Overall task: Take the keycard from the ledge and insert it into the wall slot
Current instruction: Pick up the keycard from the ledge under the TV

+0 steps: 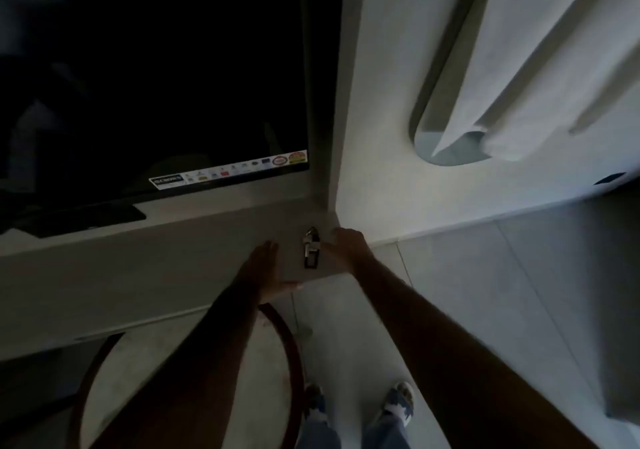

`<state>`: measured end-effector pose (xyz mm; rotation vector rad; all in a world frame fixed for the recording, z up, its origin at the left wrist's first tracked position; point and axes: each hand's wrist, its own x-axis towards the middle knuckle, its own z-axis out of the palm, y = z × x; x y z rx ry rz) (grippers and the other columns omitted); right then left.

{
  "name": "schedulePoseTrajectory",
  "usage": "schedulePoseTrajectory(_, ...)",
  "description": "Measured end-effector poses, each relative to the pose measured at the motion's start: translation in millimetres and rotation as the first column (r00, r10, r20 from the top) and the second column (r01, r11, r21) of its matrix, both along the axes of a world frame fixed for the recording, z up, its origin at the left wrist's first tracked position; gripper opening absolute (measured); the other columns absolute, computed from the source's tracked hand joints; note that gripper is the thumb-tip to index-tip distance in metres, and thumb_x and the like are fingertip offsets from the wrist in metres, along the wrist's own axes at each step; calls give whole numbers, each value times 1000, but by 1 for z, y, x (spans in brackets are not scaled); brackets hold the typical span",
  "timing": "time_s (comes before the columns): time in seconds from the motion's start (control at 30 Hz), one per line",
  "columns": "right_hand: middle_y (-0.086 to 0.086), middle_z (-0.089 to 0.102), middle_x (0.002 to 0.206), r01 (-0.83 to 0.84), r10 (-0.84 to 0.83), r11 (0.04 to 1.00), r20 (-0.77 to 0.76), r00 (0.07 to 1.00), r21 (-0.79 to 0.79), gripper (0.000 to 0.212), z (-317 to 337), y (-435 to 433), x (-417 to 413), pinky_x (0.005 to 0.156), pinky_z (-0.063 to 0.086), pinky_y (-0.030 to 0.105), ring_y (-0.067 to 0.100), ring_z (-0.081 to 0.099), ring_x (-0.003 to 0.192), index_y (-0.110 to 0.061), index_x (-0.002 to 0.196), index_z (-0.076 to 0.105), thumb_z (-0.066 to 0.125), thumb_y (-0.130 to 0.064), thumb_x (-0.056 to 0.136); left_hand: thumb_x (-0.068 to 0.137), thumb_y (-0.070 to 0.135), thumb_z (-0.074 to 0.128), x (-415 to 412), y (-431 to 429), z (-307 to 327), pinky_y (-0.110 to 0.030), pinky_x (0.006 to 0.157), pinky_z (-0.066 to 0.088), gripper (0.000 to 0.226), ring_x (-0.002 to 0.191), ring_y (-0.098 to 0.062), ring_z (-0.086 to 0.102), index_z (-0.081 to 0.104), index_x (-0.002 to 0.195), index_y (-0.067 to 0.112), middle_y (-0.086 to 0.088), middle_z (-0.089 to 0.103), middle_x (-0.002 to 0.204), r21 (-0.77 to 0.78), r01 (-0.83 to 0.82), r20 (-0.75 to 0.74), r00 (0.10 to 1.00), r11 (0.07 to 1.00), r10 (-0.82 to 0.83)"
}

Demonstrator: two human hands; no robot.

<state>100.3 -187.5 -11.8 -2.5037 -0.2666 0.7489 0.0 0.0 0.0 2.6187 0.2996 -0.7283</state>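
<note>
The room is dim. A dark keycard with a metal key and ring (311, 247) lies flat on the grey ledge (138, 275), near its right end by the wall corner. My left hand (265, 268) rests flat on the ledge just left of the keycard, fingers straight and apart, holding nothing. My right hand (348, 246) hovers at the keycard's right side with fingers curled downward, close to it; I cannot tell whether it touches. No wall slot is visible.
A large dark television (156, 85) stands on the ledge at the left, with a sticker strip along its lower edge. The white wall (381, 102) rises at the right with a rounded opening (446, 137). A round chair frame (287, 344) and my feet are below.
</note>
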Motion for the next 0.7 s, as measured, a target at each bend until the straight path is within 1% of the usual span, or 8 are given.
schedulePoseTrajectory(0.07,19,66,119,32,-32,999,-19,999,-15,60,-8,14,0,91,47,34,34,61,114,-2,119,63,62,-54,87,76,70,70,-2,8,-10,-41,125,18,123,156,-30,9,6,161,8,-14,2,170,41,14,-16,1000,999,-13)
schedulePoseTrajectory(0.13,18,68,110,59,-59,998,-12,998,-31,60,-16,24,0,78,44,28,33,64,106,-5,109,66,59,-60,85,75,72,68,-9,15,-19,-43,126,17,123,157,-30,6,7,161,10,-13,-1,170,85,25,-40,999,996,-22)
schedulePoseTrajectory(0.2,17,71,101,118,-118,993,9,993,8,53,-26,35,2,73,43,27,32,66,99,-7,98,69,64,-57,82,75,75,66,-17,18,-31,-45,126,14,125,157,-30,0,2,161,12,-11,-6,171,110,57,-61,997,992,-51)
schedulePoseTrajectory(0.37,17,71,103,133,-134,991,81,988,13,35,-27,53,7,83,54,37,34,65,101,-7,100,69,72,-36,81,72,80,62,-22,26,-44,-50,126,9,128,158,-27,-8,-5,161,16,-5,-12,171,91,70,-71,995,993,-64)
schedulePoseTrajectory(0.43,15,73,97,154,-155,988,79,985,13,31,-29,57,8,79,58,37,33,69,95,-9,94,69,73,-36,78,73,80,62,-18,24,-41,-50,126,9,126,158,-27,-7,-2,162,17,-4,-12,171,69,53,-93,995,996,-46)
schedulePoseTrajectory(0.5,10,75,94,174,-174,985,41,984,3,34,-37,58,10,77,59,33,28,71,91,-11,91,71,79,-37,70,72,78,65,-13,23,-37,-47,126,11,122,158,-28,-3,7,162,18,-4,-8,171,52,18,-83,996,998,-14)
schedulePoseTrajectory(0.6,6,76,100,132,-133,990,-21,991,-56,40,-30,56,10,78,54,26,26,71,97,-13,92,75,78,-45,67,72,78,65,-6,22,-30,-47,126,15,117,157,-29,1,16,161,20,-4,-3,171,34,-5,-95,995,999,8)
schedulePoseTrajectory(0.7,5,74,112,133,-134,990,-40,990,-47,43,-18,44,12,92,52,28,25,66,109,-14,101,75,79,-45,72,69,82,63,-5,21,-26,-50,125,18,117,157,-28,-1,19,160,22,-3,-2,171,18,-13,-118,993,1000,15)
